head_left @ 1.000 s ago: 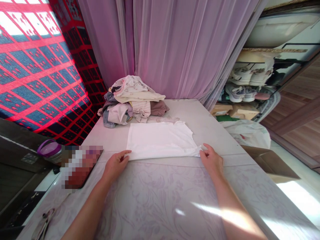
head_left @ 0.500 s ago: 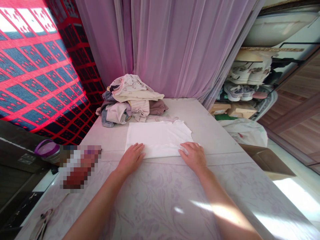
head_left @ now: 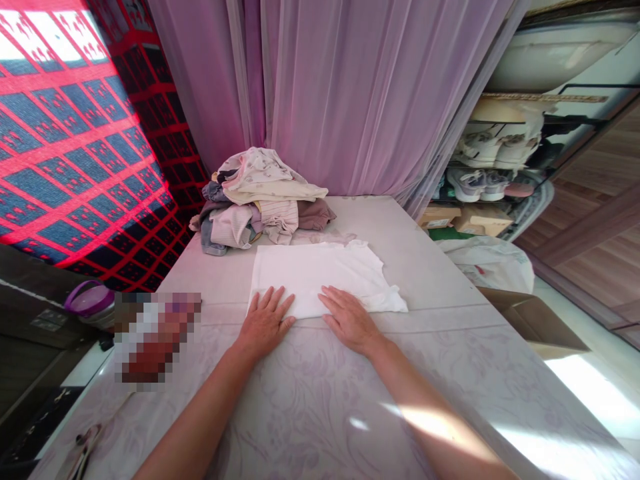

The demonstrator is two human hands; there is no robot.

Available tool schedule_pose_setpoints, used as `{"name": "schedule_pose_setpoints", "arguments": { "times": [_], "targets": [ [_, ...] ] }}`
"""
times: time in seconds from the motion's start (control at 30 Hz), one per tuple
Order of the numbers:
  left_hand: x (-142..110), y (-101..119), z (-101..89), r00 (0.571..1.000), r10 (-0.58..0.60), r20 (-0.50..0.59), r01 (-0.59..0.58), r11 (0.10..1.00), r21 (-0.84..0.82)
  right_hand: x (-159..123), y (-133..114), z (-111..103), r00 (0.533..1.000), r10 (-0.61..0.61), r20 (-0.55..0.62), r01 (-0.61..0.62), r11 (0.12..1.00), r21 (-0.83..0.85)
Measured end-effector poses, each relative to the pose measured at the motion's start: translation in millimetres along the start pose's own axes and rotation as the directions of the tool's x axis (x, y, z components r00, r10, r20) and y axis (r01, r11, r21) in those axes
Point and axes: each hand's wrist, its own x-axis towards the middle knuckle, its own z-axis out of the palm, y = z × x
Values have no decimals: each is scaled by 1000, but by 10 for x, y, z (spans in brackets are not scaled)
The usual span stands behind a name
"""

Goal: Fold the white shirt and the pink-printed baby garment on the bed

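A white garment (head_left: pixel 305 270) lies spread flat and folded over on the patterned table cover (head_left: pixel 295 400); its right end, with a frilled edge, is slightly rumpled. My left hand (head_left: pixel 267 322) rests open on its near left corner with the fingers spread. On the near edge, right of the middle, lies my right hand (head_left: pixel 349 320), open and flat with fingers stretched out toward the left. Neither hand grips the cloth. Beyond the garment, at the back left, sits a heap of clothes (head_left: pixel 265 200) in pink, cream, grey and brown.
Purple curtains (head_left: pixel 320 100) hang behind the table. To the right stand a rack with shoes (head_left: pixel 475 183) and an open cardboard box (head_left: pixel 530 320). A pixelated item (head_left: pixel 155 340) lies at the left edge, near a purple-lidded bucket (head_left: pixel 90 298).
My right hand has slid left along the garment's near edge, away from its right corner. My left hand has spread its fingers, staying at the left corner.
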Motion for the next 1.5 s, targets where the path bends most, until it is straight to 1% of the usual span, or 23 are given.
{"name": "schedule_pose_setpoints", "arguments": {
  "times": [0.07,0.1,0.17,0.33,0.47,0.53,0.67,0.8,1.03,1.1,1.13,1.2,1.27,1.37,1.43,1.5],
  "targets": [
    [3,-3,10,1000,-8,-9,8,1000,1,35,-52,53,992,-7,128,9,1000,-10],
    [4,-4,15,1000,-10,-10,10,1000,1,38,-48,72,986,8,164,-4,1000,-23],
    [3,-5,19,1000,-13,-14,13,1000,0,13,6,91,981,43,189,-35,998,-49],
    [0,-10,22,1000,-7,-31,6,1000,-12,-163,220,44,978,136,160,-119,986,-113],
    [3,-12,15,999,-15,-31,15,1000,-2,-311,356,-36,956,256,145,-229,957,-178],
    [6,-6,3,1000,-15,-18,15,1000,12,-351,404,-71,946,290,143,-261,946,-195],
    [11,8,-23,1000,-15,-2,15,1000,24,-357,485,-123,937,315,151,-285,939,-190],
    [13,18,-32,1000,-25,4,24,999,29,-345,552,-142,911,392,130,-363,910,-202],
    [-4,41,-38,1000,-22,-15,23,998,60,-362,593,-55,902,422,92,-391,887,-244],
    [-7,47,-39,1000,-19,-21,20,998,63,-374,600,-26,907,417,61,-389,883,-262],
    [-8,51,-36,999,-17,-27,19,998,63,-384,601,-15,913,408,24,-386,881,-273],
    [-14,59,-19,999,-16,-50,19,998,61,-416,596,-5,928,361,-93,-372,882,-290],
    [-28,70,12,996,-17,-87,22,998,53,-462,584,-4,935,269,-231,-330,900,-287],
    [-64,82,63,988,-17,-156,21,1000,24,-535,570,-8,919,129,-372,-233,940,-250],
    [-87,85,82,983,-14,-182,16,1000,8,-566,570,-13,905,92,-415,-198,955,-219],
    [-101,82,84,984,-17,-179,19,1000,10,-579,571,-23,894,91,-439,-189,964,-185]
  ]
}}
